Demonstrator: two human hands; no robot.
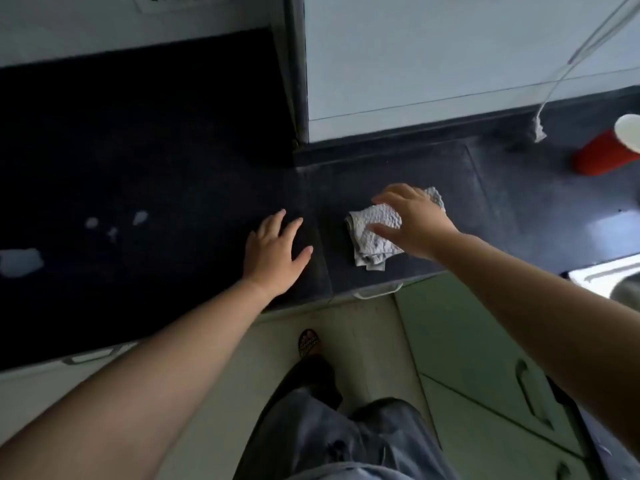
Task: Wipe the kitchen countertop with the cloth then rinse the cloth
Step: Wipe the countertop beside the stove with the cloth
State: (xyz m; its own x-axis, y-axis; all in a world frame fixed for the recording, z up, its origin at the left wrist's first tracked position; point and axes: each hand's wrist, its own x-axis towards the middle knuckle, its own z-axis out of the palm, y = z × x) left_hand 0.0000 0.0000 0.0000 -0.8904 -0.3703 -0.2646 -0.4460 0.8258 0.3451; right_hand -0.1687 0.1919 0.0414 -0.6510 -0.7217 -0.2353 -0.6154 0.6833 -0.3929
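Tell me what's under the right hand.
Under the right hand lies a crumpled white textured cloth on the dark stone countertop. Its left part and a far corner show; the hand hides the middle.

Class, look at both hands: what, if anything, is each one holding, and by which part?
The right hand presses on the middle of the cloth without gripping it. The left hand lies flat on the countertop, empty.
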